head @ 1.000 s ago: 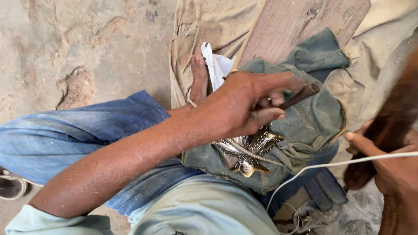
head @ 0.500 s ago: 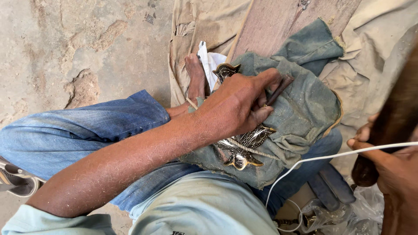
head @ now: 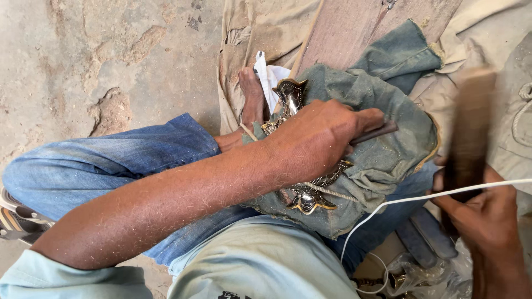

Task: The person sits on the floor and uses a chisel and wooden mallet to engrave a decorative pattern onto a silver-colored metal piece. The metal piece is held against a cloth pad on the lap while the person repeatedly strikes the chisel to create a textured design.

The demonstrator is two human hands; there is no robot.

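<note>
My left hand is closed around a thin dark metal punch whose end pokes out to the right. It presses on an ornate brass casting that lies on a grey-green cloth over my lap; the casting's lower end shows below the hand. My right hand at the right edge grips a dark wooden mallet, raised and blurred. The middle of the casting is hidden under my left hand.
A bare foot rests beside the casting. My jeans-clad leg crosses the left. A white cord runs across the lower right. A wooden plank and beige sacking lie behind; a sandal sits at left.
The mallet in my right hand has swung upward from the lower right edge. My left hand has stayed on the punch and the casting; the view has shifted a little.
</note>
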